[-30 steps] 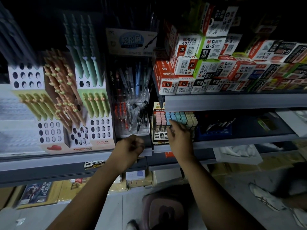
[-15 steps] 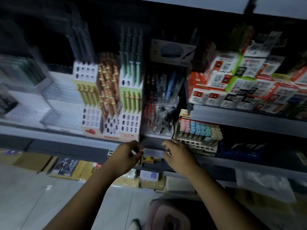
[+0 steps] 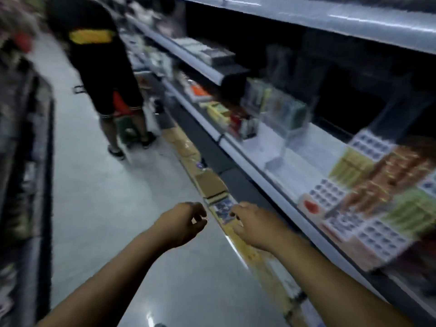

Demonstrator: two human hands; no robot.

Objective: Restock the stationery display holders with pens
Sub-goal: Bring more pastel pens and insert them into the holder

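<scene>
The view is motion-blurred and looks along a shop aisle, with the shelf point(image 3: 257, 166) running from the near right to the far left. Both bare forearms reach forward over the grey floor point(image 3: 106, 185), and neither hand touches the shelf. The left hand point(image 3: 184, 224) hangs over the floor with its fingers point(image 3: 197, 207) curled in and the thumb tip close to the forefinger. The blur makes it impossible to tell whether anything small is pinched there. The right hand point(image 3: 253, 226) is just beside it, nearer the shelf edge, with its fingers point(image 3: 240, 206) loosely bent, a little apart and holding nothing. The display holders point(image 3: 330, 192), white blocks dotted with round holes, stand on the shelf to the near right, well apart from both hands. In them are tan pens point(image 3: 387, 175) in the middle, yellow-green pens point(image 3: 349, 166) on their far side and green pens point(image 3: 410, 213) on their near side. Many holes show dark. Farther along the shelf stands a clear plastic stand point(image 3: 283, 114) with blurred packets in it. Flat cardboard boxes point(image 3: 210, 185) lie on the floor along the foot of the shelf, just beyond the hands. At the far left another person point(image 3: 99, 55) in dark clothes with a yellow band stands in the aisle.
</scene>
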